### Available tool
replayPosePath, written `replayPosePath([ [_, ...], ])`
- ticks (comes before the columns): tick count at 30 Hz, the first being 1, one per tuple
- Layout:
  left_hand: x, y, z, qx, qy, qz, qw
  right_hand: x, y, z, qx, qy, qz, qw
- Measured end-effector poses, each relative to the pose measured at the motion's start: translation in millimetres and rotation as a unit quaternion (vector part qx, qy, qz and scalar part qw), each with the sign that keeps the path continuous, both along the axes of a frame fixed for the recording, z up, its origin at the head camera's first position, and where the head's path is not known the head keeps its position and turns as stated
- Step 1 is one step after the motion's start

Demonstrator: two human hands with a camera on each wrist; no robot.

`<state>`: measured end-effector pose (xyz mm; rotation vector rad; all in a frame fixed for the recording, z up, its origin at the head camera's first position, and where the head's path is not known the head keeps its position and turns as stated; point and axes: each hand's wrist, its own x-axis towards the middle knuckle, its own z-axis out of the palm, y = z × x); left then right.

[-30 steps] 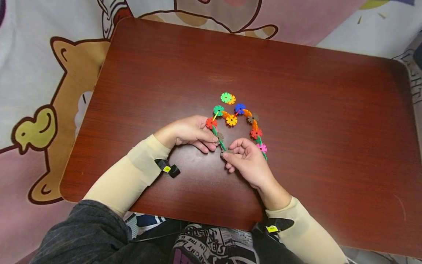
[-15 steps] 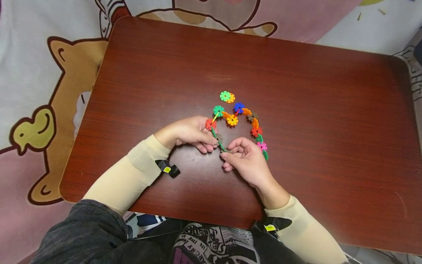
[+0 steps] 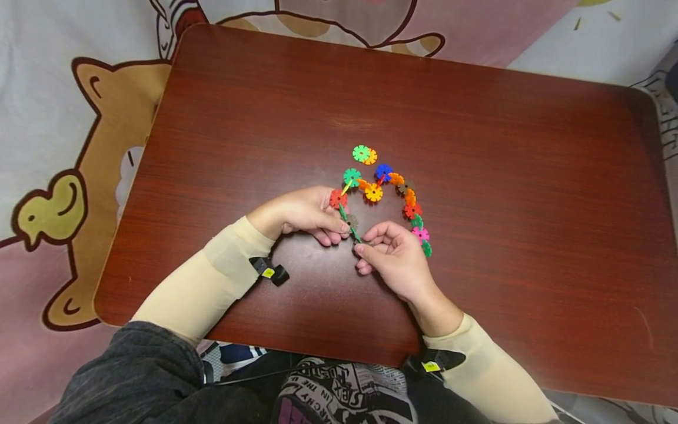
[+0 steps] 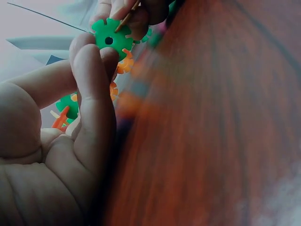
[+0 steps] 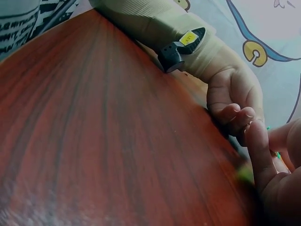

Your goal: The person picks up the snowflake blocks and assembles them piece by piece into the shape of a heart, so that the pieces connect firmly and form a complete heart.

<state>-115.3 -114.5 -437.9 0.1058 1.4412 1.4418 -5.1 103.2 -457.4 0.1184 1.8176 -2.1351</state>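
A chain of toothed plastic interlocking discs (image 3: 373, 192) in several colours curves over the table between and beyond both hands. My left hand (image 3: 312, 215) pinches its left end between thumb and fingers, around a brown disc (image 3: 352, 222). In the left wrist view a green disc (image 4: 101, 41) stands out above the left fingertips, with a brown disc (image 4: 127, 18) seen edge-on at its upper rim. That brown disc is pinched by my right hand (image 3: 397, 259), whose fingers mostly cover it in the head view. A red disc (image 3: 338, 199) lies by the left fingers.
A light green disc (image 3: 361, 153) overlaps a yellow-orange disc (image 3: 372, 156) beyond the chain. The chain's other end, a green disc (image 3: 426, 248), lies right beside the right hand. The brown wooden table (image 3: 503, 206) meets a patterned cloth (image 3: 116, 118) at the back and left.
Right hand has shifted very slightly left with the brown disc. More of the green disc at the chain's right end shows beside it. The left hand keeps its pinch.
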Motion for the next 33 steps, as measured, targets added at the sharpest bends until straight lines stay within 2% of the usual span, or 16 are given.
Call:
replayPosePath([
  [6, -1.7, 1, 1.4, -0.002, -0.006, 0.003, 1.0, -0.6, -1, -0.8, -0.009, 0.001, -0.014, 1.0],
  [11, -3.6, 1, 1.3, -0.006, -0.021, 0.022, 0.9995, -2.8, -1, -0.9, -0.038, -0.005, -0.017, 0.999],
  [16, -3.7, 0, -0.7, -0.002, -0.033, 0.034, 0.9989, -2.4, 4, -1.3, -0.036, -0.007, 0.024, 0.999],
  [18, -3.1, 0, -1.7, 0.001, -0.033, 0.031, 0.999, -0.8, 8, 0.3, -0.012, -0.002, 0.051, 0.999],
  [20, -2.5, -1, -1.9, 0.001, -0.035, 0.03, 0.9989, 1.2, 10, 4.3, 0.044, 0.011, 0.082, 0.996],
  [21, -2.1, -2, -1.8, 0.001, -0.035, 0.028, 0.999, 2.3, 13, 7.2, 0.089, 0.023, 0.1, 0.991],
  [23, -1.7, -2, -1.3, 0.002, -0.037, 0.026, 0.999, 3.4, 19, 13.8, 0.193, 0.059, 0.138, 0.97],
  [26, -1.6, -1, -0.9, 0.001, -0.035, 0.022, 0.9991, -1.3, 30, 30.8, 0.331, 0.116, 0.183, 0.918],
  [27, -1.7, -1, -0.8, 0.001, -0.034, 0.021, 0.9992, -5.6, 34, 38.3, 0.361, 0.135, 0.193, 0.902],
  [28, -1.9, -1, -0.8, 0.001, -0.033, 0.02, 0.9993, -11.3, 36, 46.5, 0.38, 0.152, 0.198, 0.891],
  [30, -2.5, -2, -1.0, 0.001, -0.03, 0.022, 0.9993, -27.1, 39, 63.2, 0.402, 0.178, 0.197, 0.876],
  [33, -1.6, -3, -2.6, -0.001, -0.028, 0.028, 0.9992, -56.9, 38, 84.2, 0.431, 0.196, 0.177, 0.863],
])
